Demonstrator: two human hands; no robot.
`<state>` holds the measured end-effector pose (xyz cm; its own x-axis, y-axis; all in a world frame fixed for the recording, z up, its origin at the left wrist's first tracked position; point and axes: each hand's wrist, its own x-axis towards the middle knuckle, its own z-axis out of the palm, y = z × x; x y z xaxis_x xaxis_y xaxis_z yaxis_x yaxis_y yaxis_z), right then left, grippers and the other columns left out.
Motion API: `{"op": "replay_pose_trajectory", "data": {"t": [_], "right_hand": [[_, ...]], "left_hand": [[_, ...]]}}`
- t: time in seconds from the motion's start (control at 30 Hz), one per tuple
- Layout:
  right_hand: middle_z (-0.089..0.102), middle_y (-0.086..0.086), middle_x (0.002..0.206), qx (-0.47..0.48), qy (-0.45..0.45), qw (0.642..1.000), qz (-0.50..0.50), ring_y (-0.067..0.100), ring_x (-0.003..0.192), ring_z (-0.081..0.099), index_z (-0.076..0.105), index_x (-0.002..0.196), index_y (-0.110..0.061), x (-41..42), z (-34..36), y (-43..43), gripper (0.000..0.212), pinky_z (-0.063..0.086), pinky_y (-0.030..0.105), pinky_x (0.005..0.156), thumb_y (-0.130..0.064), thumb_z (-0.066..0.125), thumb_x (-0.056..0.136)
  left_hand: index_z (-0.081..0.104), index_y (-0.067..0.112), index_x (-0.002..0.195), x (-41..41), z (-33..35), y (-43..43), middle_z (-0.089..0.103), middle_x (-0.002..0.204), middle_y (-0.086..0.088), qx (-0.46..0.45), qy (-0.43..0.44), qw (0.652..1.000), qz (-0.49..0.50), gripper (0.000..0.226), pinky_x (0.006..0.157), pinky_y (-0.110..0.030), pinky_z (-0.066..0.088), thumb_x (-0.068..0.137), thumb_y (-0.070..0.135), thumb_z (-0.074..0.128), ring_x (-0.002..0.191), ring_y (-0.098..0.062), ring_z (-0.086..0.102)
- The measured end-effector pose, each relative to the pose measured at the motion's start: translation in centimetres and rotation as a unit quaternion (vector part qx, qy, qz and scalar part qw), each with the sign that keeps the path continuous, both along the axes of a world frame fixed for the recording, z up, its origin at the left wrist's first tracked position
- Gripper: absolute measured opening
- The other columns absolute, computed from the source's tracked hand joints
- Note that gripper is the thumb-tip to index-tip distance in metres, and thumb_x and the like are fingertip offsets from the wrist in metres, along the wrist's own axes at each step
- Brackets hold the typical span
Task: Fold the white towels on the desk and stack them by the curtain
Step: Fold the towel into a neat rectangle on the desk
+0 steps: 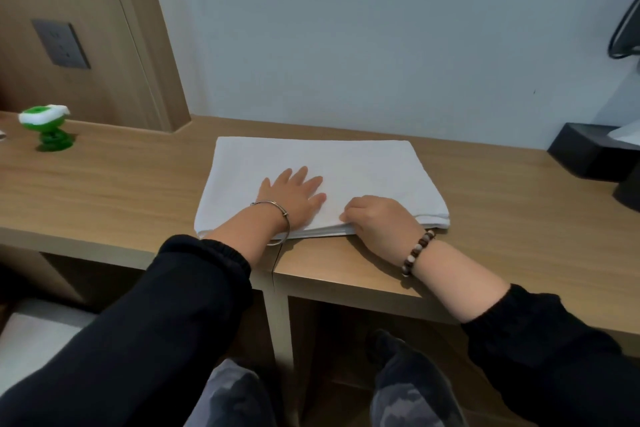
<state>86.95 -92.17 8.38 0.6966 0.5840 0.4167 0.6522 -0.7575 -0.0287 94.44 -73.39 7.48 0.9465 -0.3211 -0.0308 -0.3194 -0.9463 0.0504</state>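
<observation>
Wooden desk (121, 184) stretches either side of a folded white towel (363, 166); no curtain is in view. On the towel's near half the left hand (294, 196) presses flat, fingers spread. At the towel's near edge the right hand (377, 218) curls its fingers round the stacked layers. Catching only some layers would likely skew the fold. Well left of the towel stands a green toy (46, 130).

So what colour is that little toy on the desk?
The toy is green with a white band, seen in the head view.
</observation>
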Motion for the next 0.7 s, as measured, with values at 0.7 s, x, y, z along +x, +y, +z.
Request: {"op": "replay_pose_trajectory", "data": {"t": [0.7], "right_hand": [[0.043, -0.006, 0.092, -0.102, 0.104, 0.966, -0.213, 0.013, 0.081, 0.037, 0.04, 0.087, -0.025, 3.0, 0.7, -8.8, 0.028, 0.028, 0.022, 0.06, 0.002, 0.048, 0.084]], "left_hand": [[0.013, 0.038, 0.149, -0.4, -0.9, 0.6, 0.004, 0.16, 0.007, -0.026, -0.024, 0.999, 0.017, 0.055, 0.115, -0.051, 0.005, 0.096, 0.051, 0.017, 0.147, -0.018, 0.003]]}}
